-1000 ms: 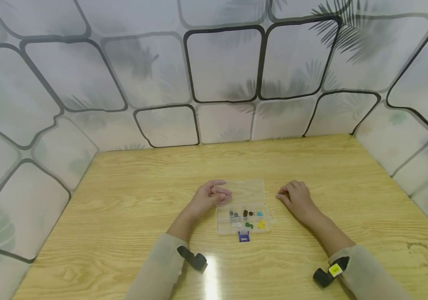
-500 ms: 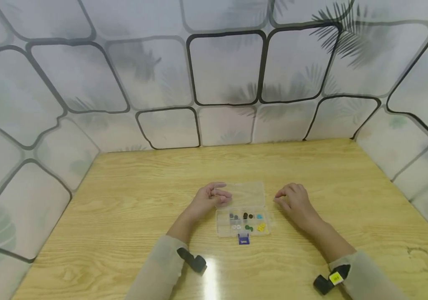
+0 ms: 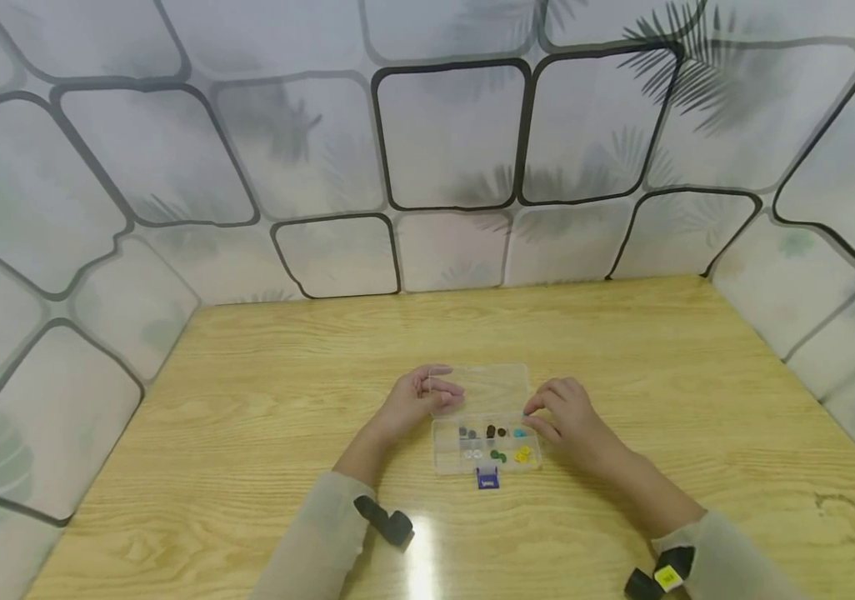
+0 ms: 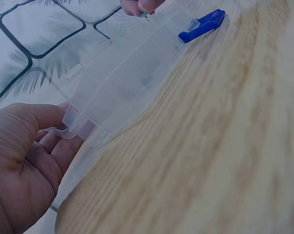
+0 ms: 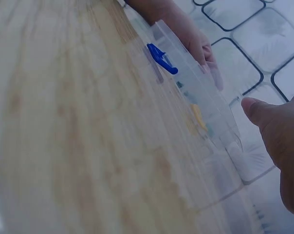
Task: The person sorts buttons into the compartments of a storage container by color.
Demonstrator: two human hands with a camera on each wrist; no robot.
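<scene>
A clear plastic compartment box (image 3: 448,458) lies on the table with its clear lid (image 3: 491,387) folded back and a blue latch (image 3: 487,478) at the front. Small round button-like pieces lie sorted by colour inside, including blue (image 3: 519,433), yellow (image 3: 522,454) and green (image 3: 498,456) ones. My left hand (image 3: 420,396) holds the box at its left side by the lid, thumb and fingers around the edge in the left wrist view. Over the box's back right corner, my right hand (image 3: 566,421) pinches a tiny blue-green piece (image 4: 144,15), mostly hidden by the fingertips.
The wooden table (image 3: 285,358) stretches out around the box. A patterned wall covering (image 3: 450,250) rises along its back and both sides. Dark cameras sit on both wrists.
My right hand has moved left from beside the box to over its back right corner, and the tiny blue-green piece now shows at its fingertips. My left hand stays in place.
</scene>
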